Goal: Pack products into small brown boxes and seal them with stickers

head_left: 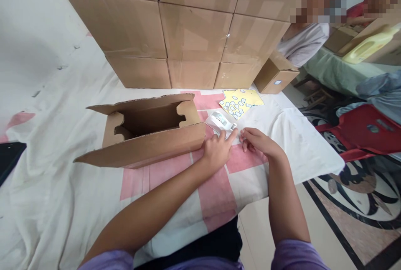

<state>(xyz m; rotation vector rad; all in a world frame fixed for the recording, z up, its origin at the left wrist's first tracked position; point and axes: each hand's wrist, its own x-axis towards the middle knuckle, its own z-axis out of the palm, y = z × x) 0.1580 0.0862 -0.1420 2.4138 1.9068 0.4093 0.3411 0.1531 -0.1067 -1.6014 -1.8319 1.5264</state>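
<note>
A small white tape dispenser (219,120) lies on the cloth just right of an open cardboard box (169,142). My left hand (216,149) is at the dispenser's near side, its fingers curled against it and the index finger stretched towards the cutting end. Close beside that end, my right hand (258,141) has thumb and fingertips pinched together. Whatever is between those fingertips is too small to make out. The box has its flaps raised, and its inside is dark. Beyond the dispenser lie yellow sheets (241,100) with several white, blue-edged labels.
Stacked taped cardboard boxes (194,31) form a wall at the back. A smaller box (275,75) with a label stands at its right end, near another person (305,44). A red chair (369,132) and a yellow bottle (371,44) are at the right.
</note>
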